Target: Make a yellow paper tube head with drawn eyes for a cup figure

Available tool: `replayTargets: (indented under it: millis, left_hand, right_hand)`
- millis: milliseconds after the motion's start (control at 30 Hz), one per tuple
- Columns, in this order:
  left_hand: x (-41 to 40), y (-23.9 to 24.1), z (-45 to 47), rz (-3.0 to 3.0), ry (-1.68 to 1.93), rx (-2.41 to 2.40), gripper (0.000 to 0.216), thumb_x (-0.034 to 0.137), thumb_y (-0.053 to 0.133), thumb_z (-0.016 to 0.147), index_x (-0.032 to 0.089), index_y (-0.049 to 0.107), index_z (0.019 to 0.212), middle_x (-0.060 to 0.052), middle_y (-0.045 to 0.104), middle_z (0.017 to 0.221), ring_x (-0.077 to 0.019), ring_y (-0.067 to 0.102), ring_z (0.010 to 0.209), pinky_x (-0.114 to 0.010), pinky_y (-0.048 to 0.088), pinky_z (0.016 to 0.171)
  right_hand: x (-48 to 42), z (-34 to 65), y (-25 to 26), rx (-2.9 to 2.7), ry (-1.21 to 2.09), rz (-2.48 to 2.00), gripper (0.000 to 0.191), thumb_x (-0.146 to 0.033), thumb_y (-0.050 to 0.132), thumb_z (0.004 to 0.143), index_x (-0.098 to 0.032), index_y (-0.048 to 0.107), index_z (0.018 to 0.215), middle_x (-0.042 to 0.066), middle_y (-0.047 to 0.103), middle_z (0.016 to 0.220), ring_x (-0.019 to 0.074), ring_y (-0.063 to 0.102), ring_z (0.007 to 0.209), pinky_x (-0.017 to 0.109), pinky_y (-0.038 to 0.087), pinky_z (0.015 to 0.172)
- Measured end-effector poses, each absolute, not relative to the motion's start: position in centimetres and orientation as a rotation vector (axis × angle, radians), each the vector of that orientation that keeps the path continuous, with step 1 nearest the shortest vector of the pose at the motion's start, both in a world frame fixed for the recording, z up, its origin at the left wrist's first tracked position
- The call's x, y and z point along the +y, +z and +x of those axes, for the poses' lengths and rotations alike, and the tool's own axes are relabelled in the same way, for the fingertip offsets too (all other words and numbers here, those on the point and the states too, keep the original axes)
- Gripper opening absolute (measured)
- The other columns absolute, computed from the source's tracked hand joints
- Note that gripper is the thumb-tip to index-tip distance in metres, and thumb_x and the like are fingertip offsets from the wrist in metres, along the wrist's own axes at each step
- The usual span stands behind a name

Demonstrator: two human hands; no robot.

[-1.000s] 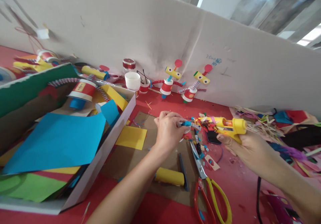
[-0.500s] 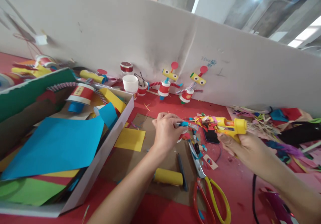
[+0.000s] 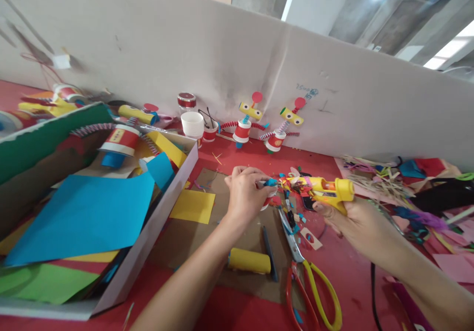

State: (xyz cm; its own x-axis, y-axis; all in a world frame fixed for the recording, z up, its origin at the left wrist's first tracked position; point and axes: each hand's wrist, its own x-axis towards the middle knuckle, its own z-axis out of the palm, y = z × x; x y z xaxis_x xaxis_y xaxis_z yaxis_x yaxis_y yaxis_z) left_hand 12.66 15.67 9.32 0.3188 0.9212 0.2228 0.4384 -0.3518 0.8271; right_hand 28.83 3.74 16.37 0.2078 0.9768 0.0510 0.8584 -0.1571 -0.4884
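My left hand (image 3: 244, 190) is closed over a paper-cup figure, mostly hidden beneath it; a blue paper piece (image 3: 272, 183) sticks out at the fingertips, with a bit of red and white below. My right hand (image 3: 346, 217) grips a yellow hot glue gun (image 3: 335, 187) by its handle. Scraps of coloured paper cling to the gun's front, and its nozzle end is at the blue piece; whether they touch I cannot tell. Nearer to me lie a yellow paper roll (image 3: 250, 261), a dark pen (image 3: 270, 254) and scissors (image 3: 296, 254) with red and yellow handles, partly on brown cardboard (image 3: 176, 252).
On the left stands a white-walled box (image 3: 148, 237) holding coloured paper and a cup figure (image 3: 120, 141). Two finished-looking cup figures lean against the pale partition (image 3: 148, 49) behind white cups (image 3: 192, 123). Paper strips (image 3: 377, 178) are heaped at right. A black cord (image 3: 373, 291) hangs below my right wrist.
My right hand has brought the glue gun left, its nozzle now at the blue piece. A striped folded strip seen beside it before is now hidden. My left hand stays put.
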Motion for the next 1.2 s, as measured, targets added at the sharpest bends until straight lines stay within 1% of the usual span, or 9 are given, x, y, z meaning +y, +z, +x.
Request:
replayTargets:
  millis: [167,333,500,733,833,900,1000,1100,1200]
  left_hand:
    - [15.7,9.2,12.7,1.917,0.954,1.196,0.012,0.029,0.081,0.066,0.028,0.075,0.076,0.003,0.073,0.092,-0.0232,0.051,0.099,-0.042,0.03,0.087]
    - [15.8,9.0,12.7,1.919,0.962,1.185,0.01,0.03,0.08,0.067,0.03,0.075,0.076,0.003,0.073,0.092,-0.0234,0.05,0.098,-0.042,0.03,0.086]
    - [15.8,9.1,12.7,1.918,0.943,1.189,0.008,0.028,0.077,0.07,0.03,0.075,0.077,0.003,0.073,0.093,-0.0238,0.05,0.1,-0.044,0.03,0.087]
    - [15.8,9.2,12.7,1.93,0.938,1.193,0.008,0.029,0.078,0.069,0.03,0.075,0.076,0.003,0.073,0.094,-0.0244,0.051,0.099,-0.044,0.031,0.088]
    - [15.8,9.4,12.7,1.93,0.934,1.19,0.008,0.028,0.078,0.069,0.028,0.075,0.076,0.002,0.073,0.093,-0.0245,0.051,0.099,-0.045,0.032,0.089]
    - [15.8,9.5,12.6,1.935,0.942,1.182,0.01,0.028,0.078,0.069,0.027,0.075,0.078,0.002,0.073,0.093,-0.0243,0.052,0.1,-0.043,0.033,0.09]
    - [15.7,9.6,12.5,1.968,0.927,1.188,0.014,0.028,0.078,0.069,0.025,0.074,0.082,0.0,0.073,0.095,-0.0244,0.053,0.1,-0.041,0.036,0.09]
    - [15.6,9.6,12.6,2.024,0.914,1.203,0.018,0.029,0.077,0.069,0.023,0.074,0.086,-0.002,0.072,0.099,-0.0247,0.054,0.101,-0.041,0.036,0.091]
    - [15.6,9.3,12.7,2.067,0.918,1.181,0.021,0.034,0.076,0.071,0.025,0.074,0.089,-0.002,0.072,0.103,-0.0257,0.054,0.104,-0.043,0.034,0.092]
  right_hand:
    - [4.0,28.7,16.0,-1.697,0.4,-2.065,0.056,-0.068,0.04,0.084,-0.024,0.038,0.05,-0.004,0.037,0.041,0.0105,0.033,0.039,0.025,0.025,0.038]
    - [4.0,29.1,16.0,-1.728,0.364,-2.066,0.056,-0.069,0.042,0.082,-0.024,0.034,0.05,-0.005,0.029,0.04,0.0102,0.028,0.038,0.025,0.024,0.037]
    - [4.1,29.4,16.1,-1.718,0.366,-2.071,0.057,-0.07,0.035,0.085,-0.024,0.037,0.052,-0.003,0.038,0.042,0.0107,0.036,0.04,0.024,0.029,0.039]
    - [3.8,29.9,16.1,-1.729,0.333,-2.117,0.056,-0.07,0.033,0.085,-0.024,0.035,0.052,-0.003,0.038,0.04,0.0115,0.037,0.036,0.025,0.028,0.037]
    - [2.3,32.3,14.7,-1.678,0.091,-2.215,0.05,-0.066,0.035,0.086,-0.025,0.044,0.058,0.001,0.052,0.049,0.0175,0.053,0.046,0.028,0.04,0.045]
    - [0.9,34.5,12.6,-1.621,-0.049,-2.337,0.039,-0.057,0.04,0.087,-0.024,0.056,0.075,0.008,0.066,0.069,0.0254,0.065,0.066,0.032,0.046,0.055]
    - [-1.3,37.8,8.3,-1.535,-0.119,-2.666,0.028,-0.044,0.044,0.086,-0.019,0.058,0.09,0.015,0.069,0.08,0.0333,0.067,0.071,0.038,0.047,0.054]
    - [-3.4,39.9,4.8,-1.519,-0.039,-2.84,0.026,-0.035,0.047,0.086,-0.011,0.059,0.089,0.023,0.068,0.08,0.0364,0.068,0.07,0.041,0.048,0.057]
    - [-4.7,40.4,3.2,-1.509,0.034,-2.872,0.027,-0.03,0.054,0.082,-0.007,0.061,0.096,0.029,0.065,0.094,0.0415,0.066,0.084,0.047,0.049,0.065]
